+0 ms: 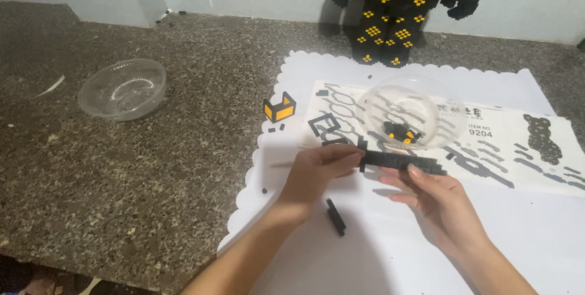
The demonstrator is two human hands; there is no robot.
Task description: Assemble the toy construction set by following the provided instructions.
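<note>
Hands: left hand (318,170) pinches the left end of a black brick strip (402,161), right hand (436,197) grips its underside near the right end
Strip: held level just above the white scalloped mat (390,252), near the clear bowl (411,112) of small black and yellow pieces
Mat: short black piece (336,216) lies near the left wrist, yellow-and-black corner part (280,107) at the far left edge, instruction sheet (518,143) under the bowl
Counter: empty clear bowl (122,88) far left, black-and-yellow brick figure (402,12) against the far wall
</note>
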